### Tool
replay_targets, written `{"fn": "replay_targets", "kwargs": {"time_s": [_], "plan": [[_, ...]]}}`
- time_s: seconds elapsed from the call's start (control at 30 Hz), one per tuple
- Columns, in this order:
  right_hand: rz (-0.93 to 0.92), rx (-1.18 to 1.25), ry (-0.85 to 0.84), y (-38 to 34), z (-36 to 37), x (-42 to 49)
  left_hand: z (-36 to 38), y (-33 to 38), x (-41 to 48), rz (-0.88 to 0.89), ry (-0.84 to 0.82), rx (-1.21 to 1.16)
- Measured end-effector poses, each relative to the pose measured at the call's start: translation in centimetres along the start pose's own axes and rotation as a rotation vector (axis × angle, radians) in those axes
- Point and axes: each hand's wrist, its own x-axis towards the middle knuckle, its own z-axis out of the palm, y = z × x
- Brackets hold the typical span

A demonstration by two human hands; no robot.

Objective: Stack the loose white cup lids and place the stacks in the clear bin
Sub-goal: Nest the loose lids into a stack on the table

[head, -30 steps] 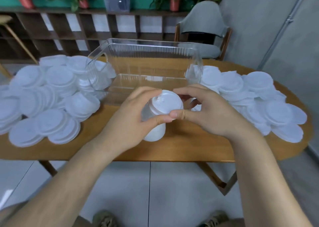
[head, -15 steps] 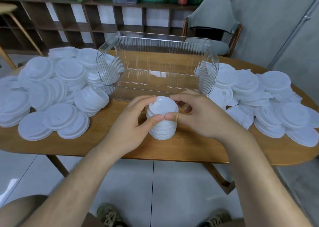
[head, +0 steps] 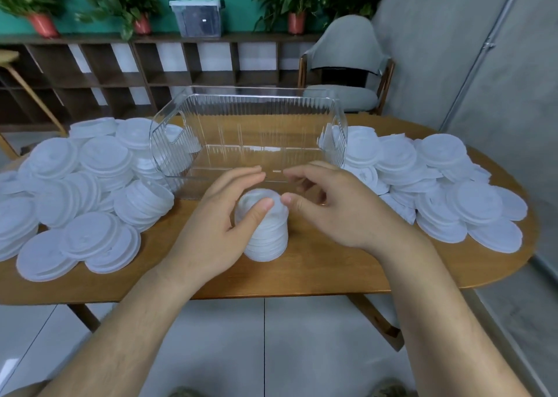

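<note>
A short stack of white cup lids (head: 267, 236) stands upright on the wooden table (head: 317, 269), just in front of the clear bin (head: 247, 131). My left hand (head: 217, 224) wraps the stack's left side, with the thumb lying on the top lid and the fingers reaching behind it. My right hand (head: 335, 212) hovers at the stack's right. Its fingers are loosely spread and lifted off, and the thumb tip sits close to the top rim. Nothing lies inside the bin.
Heaps of loose white lids (head: 84, 197) cover the table's left side, and more lids (head: 437, 194) cover the right side. A grey chair (head: 347, 73) and low shelves (head: 136, 73) with potted plants stand behind the table.
The stack, held tilted in both hands a second ago, now stands on the table. My right hand's fingers have lifted off its top. The view has tilted up a little.
</note>
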Motion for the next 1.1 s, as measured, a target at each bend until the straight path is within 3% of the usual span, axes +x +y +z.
{"fn": "replay_targets", "kwargs": {"time_s": [0.2, 0.43, 0.7, 0.9, 1.1], "plan": [[0.042, -0.059, 0.204, 1.7, -3.3, -1.1, 2.2, 4.4, 5.5, 0.187, -0.112, 0.1], [0.29, -0.251, 0.459, 7.8, -6.5, -1.7, 7.2, 8.7, 13.7, 0.35, -0.226, 0.461], [0.314, -0.348, 0.434, 10.3, -6.6, -0.4, 11.7, 9.0, 20.5, 0.199, -0.522, 0.928], [0.309, -0.348, 0.384, 11.2, -6.0, 0.2, 12.8, 8.5, 21.2, 0.19, -0.526, 0.963], [0.309, -0.207, 0.415, 11.4, -6.8, -0.3, 11.7, 8.6, 20.2, 0.278, -0.4, 0.758]]}}
